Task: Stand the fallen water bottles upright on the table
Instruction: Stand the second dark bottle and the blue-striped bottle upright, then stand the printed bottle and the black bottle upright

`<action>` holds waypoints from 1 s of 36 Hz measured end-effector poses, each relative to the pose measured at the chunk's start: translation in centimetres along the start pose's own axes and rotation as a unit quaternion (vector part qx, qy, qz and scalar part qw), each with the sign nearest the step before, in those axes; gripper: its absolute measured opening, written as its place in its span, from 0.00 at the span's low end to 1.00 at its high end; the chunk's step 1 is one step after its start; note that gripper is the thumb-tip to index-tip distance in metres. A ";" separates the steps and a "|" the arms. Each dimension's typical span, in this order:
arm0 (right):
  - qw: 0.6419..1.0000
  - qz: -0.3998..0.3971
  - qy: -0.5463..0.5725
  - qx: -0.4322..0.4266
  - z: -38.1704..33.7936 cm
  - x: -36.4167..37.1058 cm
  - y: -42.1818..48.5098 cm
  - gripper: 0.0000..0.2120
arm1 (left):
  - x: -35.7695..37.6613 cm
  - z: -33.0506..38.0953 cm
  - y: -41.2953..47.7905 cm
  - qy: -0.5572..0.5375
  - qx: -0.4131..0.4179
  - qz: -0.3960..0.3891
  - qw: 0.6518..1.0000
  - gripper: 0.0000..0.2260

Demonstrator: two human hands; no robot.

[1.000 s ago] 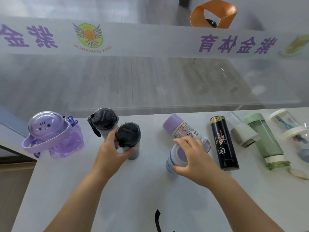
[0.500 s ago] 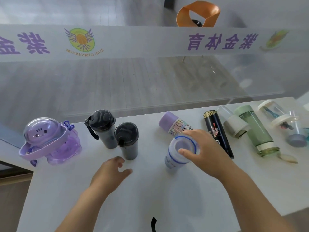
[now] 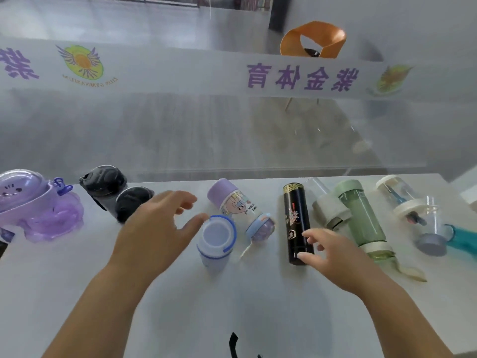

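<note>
A white bottle with a blue rim (image 3: 216, 241) stands upright at the table's middle. Behind it a purple-capped cartoon bottle (image 3: 237, 206) lies on its side. A black bottle (image 3: 296, 223) lies flat to the right, with my right hand (image 3: 333, 251) open, fingertips at its lower end. My left hand (image 3: 157, 228) hovers open just left of the white bottle, holding nothing. Two black-lidded bottles (image 3: 103, 184) (image 3: 133, 202) stand upright at the left. A clear bottle (image 3: 327, 205), a green bottle (image 3: 364, 218) and a clear one with white rings (image 3: 405, 202) lie fallen at the right.
A purple bear-shaped bottle (image 3: 38, 208) sits at the far left of the white table (image 3: 258, 306). A teal bottle (image 3: 462, 236) lies at the right edge. A glass wall with purple lettering rises behind the table, and an orange chair (image 3: 313, 40) stands beyond it.
My right hand let go of the upright white bottle and moved right to the black bottle. My left hand moved from near the black-lidded bottles toward the white bottle. The view shifted left.
</note>
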State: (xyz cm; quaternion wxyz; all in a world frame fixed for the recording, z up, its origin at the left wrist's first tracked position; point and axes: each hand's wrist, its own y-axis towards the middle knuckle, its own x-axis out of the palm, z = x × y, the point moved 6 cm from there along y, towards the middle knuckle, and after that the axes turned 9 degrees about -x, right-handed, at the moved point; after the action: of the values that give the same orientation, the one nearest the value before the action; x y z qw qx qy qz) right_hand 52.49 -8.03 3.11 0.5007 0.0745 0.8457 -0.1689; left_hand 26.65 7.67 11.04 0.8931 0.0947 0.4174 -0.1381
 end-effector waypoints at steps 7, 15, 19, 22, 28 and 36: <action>0.996 -0.084 -0.030 0.017 6.5 -0.4 -0.1 0.26 | 7.8 6.9 -1.2 0.085 0.053 -0.012 0.995 0.12; 0.986 -0.134 -0.085 0.048 10.4 1.8 0.4 0.27 | 17.2 7.2 -1.5 0.263 0.047 -0.100 0.958 0.15; 0.985 -0.141 -0.089 0.049 10.7 3.5 1.5 0.26 | 20.5 7.1 -0.9 0.289 0.060 -0.146 0.944 0.18; 0.988 -0.126 -0.069 0.058 10.4 4.5 2.7 0.25 | 22.6 5.9 0.4 0.284 0.028 -0.177 0.942 0.24; 0.990 -0.108 -0.029 0.090 9.6 6.0 5.0 0.29 | 25.7 3.2 2.7 0.300 -0.028 -0.217 0.929 0.34; 0.975 -0.120 0.096 0.162 9.8 7.8 6.3 0.29 | 28.3 2.5 3.5 0.280 -0.089 -0.225 0.929 0.32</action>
State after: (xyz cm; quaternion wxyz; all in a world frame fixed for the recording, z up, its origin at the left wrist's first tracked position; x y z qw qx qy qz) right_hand 58.60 -6.04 -9.29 0.3743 0.0691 0.8540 -0.3547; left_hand 46.94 5.49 -9.06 0.6900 -0.0462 0.6718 -0.2654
